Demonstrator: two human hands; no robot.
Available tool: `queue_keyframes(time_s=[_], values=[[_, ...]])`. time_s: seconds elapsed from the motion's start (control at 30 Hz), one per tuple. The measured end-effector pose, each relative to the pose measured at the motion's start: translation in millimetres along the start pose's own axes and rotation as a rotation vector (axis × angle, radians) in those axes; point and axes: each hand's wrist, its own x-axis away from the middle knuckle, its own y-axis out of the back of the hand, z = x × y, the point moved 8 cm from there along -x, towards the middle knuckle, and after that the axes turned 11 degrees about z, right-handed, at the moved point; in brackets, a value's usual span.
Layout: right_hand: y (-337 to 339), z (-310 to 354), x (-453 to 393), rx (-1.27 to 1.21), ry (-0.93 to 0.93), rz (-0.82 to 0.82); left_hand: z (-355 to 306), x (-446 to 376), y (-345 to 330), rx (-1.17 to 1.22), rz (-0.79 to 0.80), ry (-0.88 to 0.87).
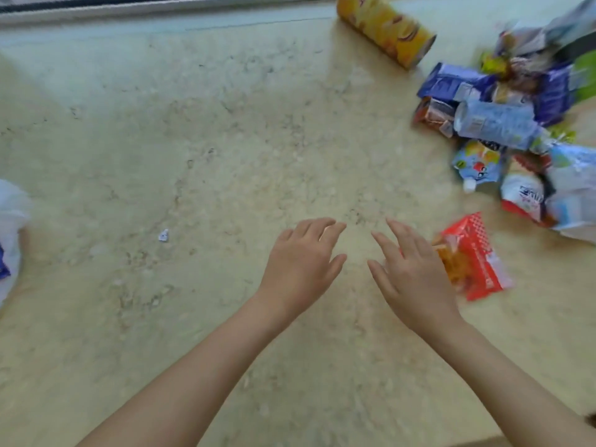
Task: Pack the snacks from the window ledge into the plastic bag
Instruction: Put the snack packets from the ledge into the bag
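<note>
Both forearms reach in from the bottom edge, nothing held. Left to right: plastic bag (11, 227) sits at the far left edge of the window ledge (161, 124), mostly cut off. Left hand (301, 262) hovers palm down, fingers loosely spread. Right hand (412, 272) same, fingers straight, its outer edge over the red snack packet (474, 262) (contact unclear, frame blurred). Yellow chip can (387, 30) lies on its side up top; snack pile (516, 130) far right. Suggest: right hand pinches the red packet by its edge, left goes to hold the bag mouth wide, since the bag is well apart from the snacks.
</note>
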Motion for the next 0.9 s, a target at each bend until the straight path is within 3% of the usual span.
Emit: queue_keyframes(time_s=[0.27,0.43,0.57,0.73,0.9], values=[[1,-94,31,-0.093,-0.15,-0.027,-90,-51,-38,-0.015,0.032,-0.145],[1,-152,36,-0.097,-0.21,-0.039,-142,-80,-76,0.034,0.268,-0.183],[2,-186,36,-0.074,-0.217,-0.045,-164,-93,-102,-0.052,0.341,-0.14],[9,-210,29,-0.086,-0.202,-0.061,-178,-110,-105,-0.07,0.292,-0.079],[21,-218,5,-0.116,-0.158,-0.133,-151,-139,-90,-0.012,0.319,0.118]])
